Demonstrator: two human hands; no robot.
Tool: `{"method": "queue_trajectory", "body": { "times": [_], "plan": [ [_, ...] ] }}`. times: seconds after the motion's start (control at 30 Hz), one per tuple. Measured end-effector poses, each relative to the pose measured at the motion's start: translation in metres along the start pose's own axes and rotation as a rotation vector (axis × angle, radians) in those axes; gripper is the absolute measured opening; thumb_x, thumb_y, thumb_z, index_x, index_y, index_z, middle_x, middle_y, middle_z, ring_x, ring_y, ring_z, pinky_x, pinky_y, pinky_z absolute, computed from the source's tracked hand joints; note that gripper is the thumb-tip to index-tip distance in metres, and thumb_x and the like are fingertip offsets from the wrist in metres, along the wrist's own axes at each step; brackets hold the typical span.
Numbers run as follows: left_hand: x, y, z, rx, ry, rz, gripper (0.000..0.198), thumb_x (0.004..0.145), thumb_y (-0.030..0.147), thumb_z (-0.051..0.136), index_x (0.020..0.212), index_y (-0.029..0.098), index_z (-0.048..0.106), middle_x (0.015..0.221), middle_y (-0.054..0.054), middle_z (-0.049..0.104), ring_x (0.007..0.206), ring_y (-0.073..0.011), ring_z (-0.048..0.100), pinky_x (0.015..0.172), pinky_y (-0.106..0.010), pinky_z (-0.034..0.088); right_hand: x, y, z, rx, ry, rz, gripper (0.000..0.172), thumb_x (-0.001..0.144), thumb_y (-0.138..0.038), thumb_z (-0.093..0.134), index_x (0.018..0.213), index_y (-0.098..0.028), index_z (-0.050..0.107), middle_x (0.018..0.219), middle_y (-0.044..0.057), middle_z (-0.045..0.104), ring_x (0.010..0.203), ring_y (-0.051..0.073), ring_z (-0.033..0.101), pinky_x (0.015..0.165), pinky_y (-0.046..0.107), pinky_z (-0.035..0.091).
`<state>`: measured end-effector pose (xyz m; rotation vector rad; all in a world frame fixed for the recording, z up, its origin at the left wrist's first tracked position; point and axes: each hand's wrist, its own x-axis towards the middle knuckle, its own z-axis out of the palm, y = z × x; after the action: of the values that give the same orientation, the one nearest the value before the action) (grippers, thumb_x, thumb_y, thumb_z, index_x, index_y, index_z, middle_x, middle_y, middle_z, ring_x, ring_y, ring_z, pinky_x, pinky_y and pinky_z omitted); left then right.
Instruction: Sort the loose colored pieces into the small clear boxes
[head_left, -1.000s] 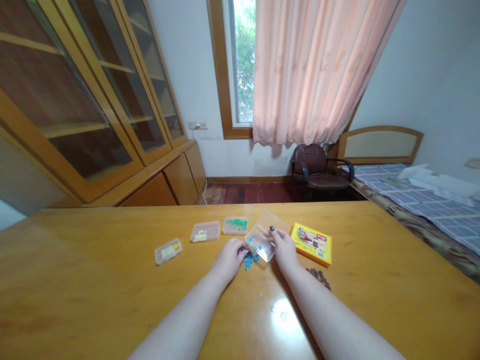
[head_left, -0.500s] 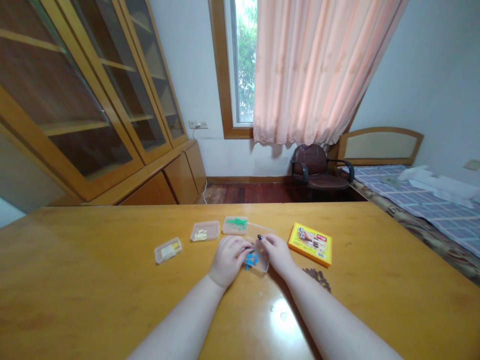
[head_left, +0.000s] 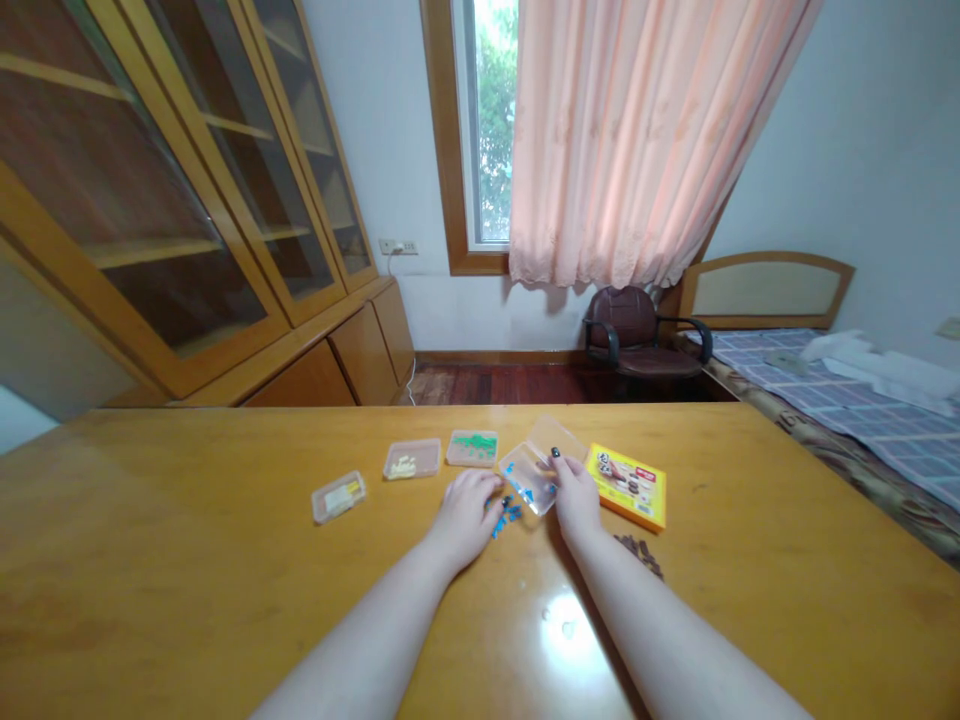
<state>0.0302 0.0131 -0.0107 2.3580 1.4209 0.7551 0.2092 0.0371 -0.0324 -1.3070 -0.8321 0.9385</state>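
Observation:
My right hand (head_left: 576, 494) grips a clear plastic box (head_left: 531, 474) by its right side. The box is tilted, its clear lid (head_left: 559, 440) is swung open behind it, and a few small blue pieces lie inside. On the table just left of the box is a loose pile of blue pieces (head_left: 508, 516). My left hand (head_left: 466, 512) rests at this pile, its fingers curled and the thumb against the blue pieces. What lies under its fingertips is hidden.
Farther left stand three clear boxes: one with green pieces (head_left: 474, 446), one with cream pieces (head_left: 405, 465), one with pale and yellow contents (head_left: 339, 497). To the right are a yellow printed box (head_left: 628, 485) and a pile of brown pieces (head_left: 639, 553), partly behind my right forearm.
My left hand has let go of the clear box and come down at the blue pieces. My right hand has moved the box rightward and tilted it, uncovering the pile.

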Motion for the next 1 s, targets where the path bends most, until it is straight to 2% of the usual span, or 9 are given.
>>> {"method": "queue_trajectory", "body": {
  "times": [0.1, 0.2, 0.43, 0.8, 1.0],
  "plan": [
    [-0.002, 0.0071, 0.0024, 0.05, -0.158, 0.116, 0.03, 0.077, 0.028, 0.057, 0.107, 0.027, 0.059, 0.117, -0.004, 0.054, 0.111, -0.0223, 0.044, 0.096, -0.039, 0.034, 0.0002, 0.0013, 0.0007, 0.05, -0.028, 0.018, 0.03, 0.069, -0.046, 0.057, 0.072, -0.017, 0.065, 0.076, 0.006, 0.068, 0.07, 0.02, 0.06, 0.06, 0.028, 0.042],
    [-0.0009, 0.0079, 0.0031, 0.043, -0.221, 0.17, 0.028, 0.079, 0.026, 0.055, 0.106, 0.03, 0.06, 0.114, -0.001, 0.057, 0.106, -0.0201, 0.047, 0.093, -0.036, 0.035, -0.0017, -0.0022, 0.0015, 0.041, -0.041, 0.024, 0.03, 0.069, -0.045, 0.057, 0.07, -0.017, 0.065, 0.073, 0.006, 0.068, 0.067, 0.02, 0.059, 0.059, 0.027, 0.041],
    [0.0014, 0.002, 0.0026, 0.042, -0.181, 0.121, 0.016, 0.082, 0.024, 0.053, 0.092, 0.027, 0.064, 0.092, -0.001, 0.062, 0.091, -0.0172, 0.053, 0.084, -0.031, 0.038, -0.0025, -0.0039, -0.0002, 0.007, -0.05, -0.009, 0.029, 0.069, -0.045, 0.057, 0.07, -0.017, 0.066, 0.076, 0.007, 0.069, 0.076, 0.022, 0.061, 0.063, 0.028, 0.042],
    [0.0022, 0.0015, 0.0053, 0.094, -0.2, 0.091, 0.006, 0.079, 0.023, 0.057, 0.085, 0.022, 0.058, 0.089, 0.0, 0.06, 0.089, -0.017, 0.05, 0.079, -0.03, 0.035, -0.0044, -0.0065, 0.0019, 0.035, -0.029, 0.034, 0.034, 0.065, -0.048, 0.06, 0.071, -0.015, 0.065, 0.074, 0.007, 0.069, 0.075, 0.023, 0.061, 0.065, 0.029, 0.043],
    [0.0028, 0.0002, 0.0038, 0.127, -0.158, 0.045, 0.005, 0.079, 0.021, 0.057, 0.083, 0.022, 0.059, 0.085, -0.001, 0.061, 0.088, -0.018, 0.05, 0.08, -0.032, 0.034, -0.0016, -0.0019, 0.0005, 0.005, -0.043, 0.025, 0.036, 0.067, -0.05, 0.059, 0.074, -0.016, 0.066, 0.077, 0.007, 0.069, 0.077, 0.023, 0.061, 0.066, 0.029, 0.042]
  ]
}}
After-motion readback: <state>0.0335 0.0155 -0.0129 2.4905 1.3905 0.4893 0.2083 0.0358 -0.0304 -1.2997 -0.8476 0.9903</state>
